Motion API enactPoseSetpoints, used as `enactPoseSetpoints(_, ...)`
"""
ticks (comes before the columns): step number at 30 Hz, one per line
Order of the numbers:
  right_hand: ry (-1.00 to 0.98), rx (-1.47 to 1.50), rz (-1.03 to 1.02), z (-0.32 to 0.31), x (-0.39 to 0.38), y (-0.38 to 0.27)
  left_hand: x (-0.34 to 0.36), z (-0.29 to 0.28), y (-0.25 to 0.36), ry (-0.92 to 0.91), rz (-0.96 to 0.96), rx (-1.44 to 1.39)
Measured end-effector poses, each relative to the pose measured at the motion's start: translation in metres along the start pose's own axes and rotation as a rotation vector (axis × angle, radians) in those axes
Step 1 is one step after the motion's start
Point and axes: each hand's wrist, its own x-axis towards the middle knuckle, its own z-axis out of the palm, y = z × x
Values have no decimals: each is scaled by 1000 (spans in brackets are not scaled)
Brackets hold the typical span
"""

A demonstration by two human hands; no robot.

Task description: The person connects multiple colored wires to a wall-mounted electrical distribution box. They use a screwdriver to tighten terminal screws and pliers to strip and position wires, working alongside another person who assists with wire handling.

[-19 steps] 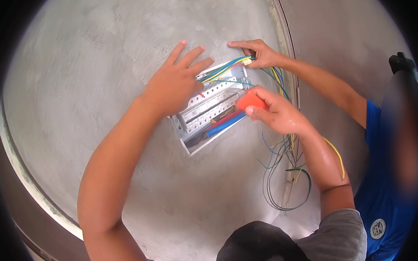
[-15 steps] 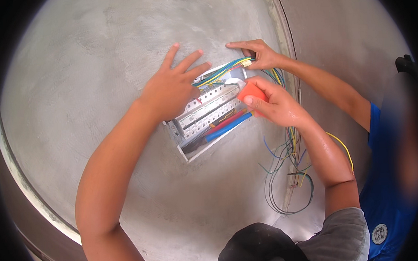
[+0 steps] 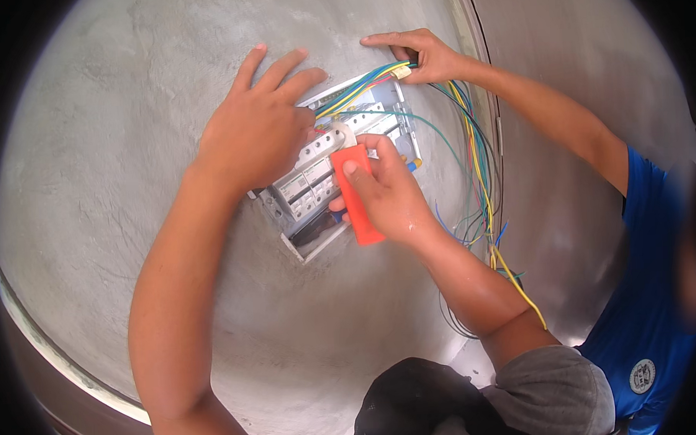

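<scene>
My left hand (image 3: 257,129) is at the upper left of a wall-mounted breaker panel (image 3: 307,253). Three of its fingers spread over the wall, while the index finger bends in at the wires; the thumb is hidden. A thin green wire (image 3: 417,117) arcs away from there. My right hand (image 3: 389,193) grips a red-handled knife (image 3: 355,194) with a pale hooked blade (image 3: 348,135), which lies over the breakers (image 3: 306,184) beside the wires. A co-worker's hand (image 3: 430,55) pinches the bundle of green, yellow and blue wires (image 3: 366,83) at the panel's top right.
Loose coloured wires (image 3: 481,182) hang along the wall's corner at right. The co-worker's blue shirt (image 3: 634,299) is close by on the right. A black rounded shape (image 3: 416,403) fills the bottom centre. Grey plastered wall (image 3: 115,126) surrounds the panel.
My right hand has moved left and down across the panel with the knife, whose handle now points downward. My left hand has shifted slightly up and left. The green wire now stretches rightward.
</scene>
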Motion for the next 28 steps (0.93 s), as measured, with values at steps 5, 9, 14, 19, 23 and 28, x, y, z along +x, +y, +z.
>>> enactPoseSetpoints(5, 56, -319, -261, 13, -4, -1, -2, 5, 1, 11, -10, 17)
enactPoseSetpoints(9, 117, -515, -189, 35, -18, 0, -1, 6, 1, 0, -11, 23)
enactPoseSetpoints(14, 205, -526, -102, 56, -21, 2, 0, 5, -2, -72, -22, 29)
enactPoseSetpoints(19, 335, -569, -151, 65, -16, 1, 2, 3, -4, -110, -23, 83)
enactPoseSetpoints(23, 385, -575, -172, 69, -14, 0, 3, -2, -3, -159, -36, 108)
enactPoseSetpoints(28, 305, -383, -91, 63, -12, -9, 4, -12, -1, -241, -46, 112)
